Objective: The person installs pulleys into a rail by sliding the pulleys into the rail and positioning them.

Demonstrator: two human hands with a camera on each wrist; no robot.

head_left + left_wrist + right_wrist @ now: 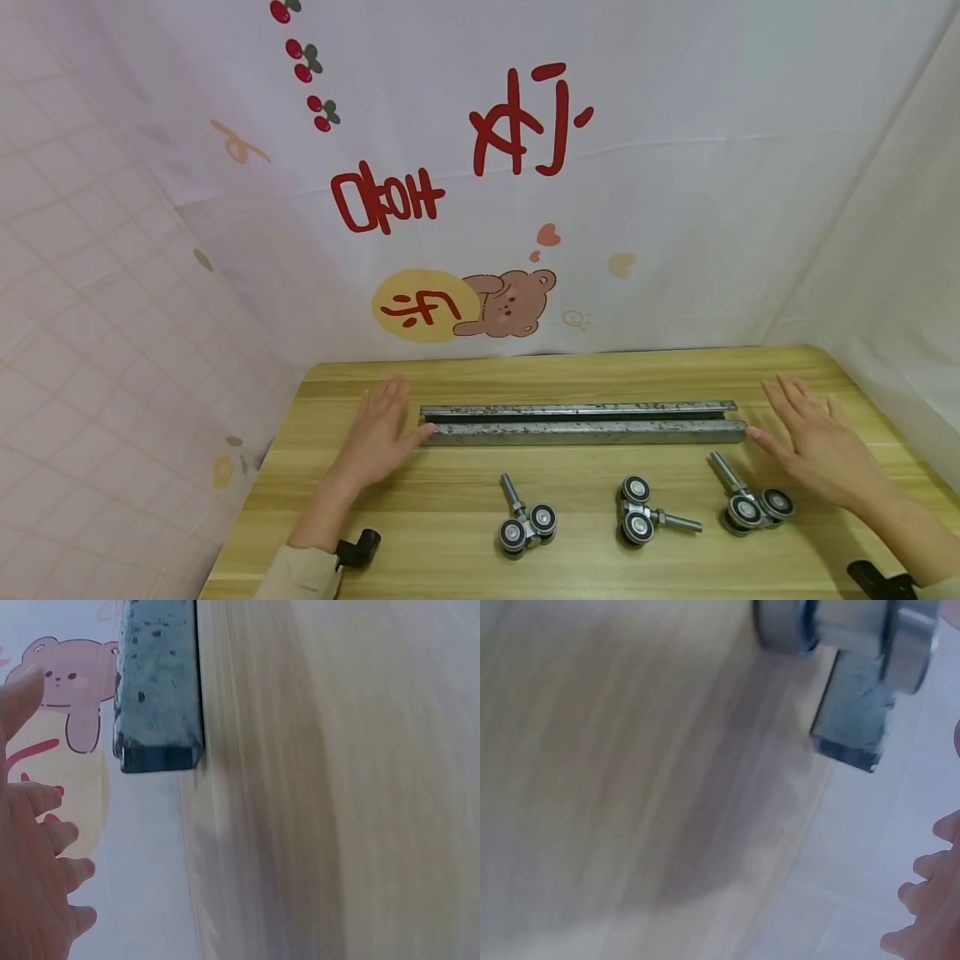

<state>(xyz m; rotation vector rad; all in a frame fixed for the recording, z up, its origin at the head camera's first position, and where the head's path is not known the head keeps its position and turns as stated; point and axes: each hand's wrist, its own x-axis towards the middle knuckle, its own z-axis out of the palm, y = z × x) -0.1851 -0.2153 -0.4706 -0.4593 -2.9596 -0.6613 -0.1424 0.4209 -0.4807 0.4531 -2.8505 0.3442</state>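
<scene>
Across the wooden tabletop (435,521) lies a worn metal rail (585,432), crosswise between the left hand (380,440) and the right hand (825,454). Both are released, fingers extended, the left thumb just beside one end of the rail, the right thumb near the other. On its near side, the left roller (513,533) and right roller (745,510) aim their bolts (512,492) toward the rail; the middle roller (638,527) points rightward.
</scene>
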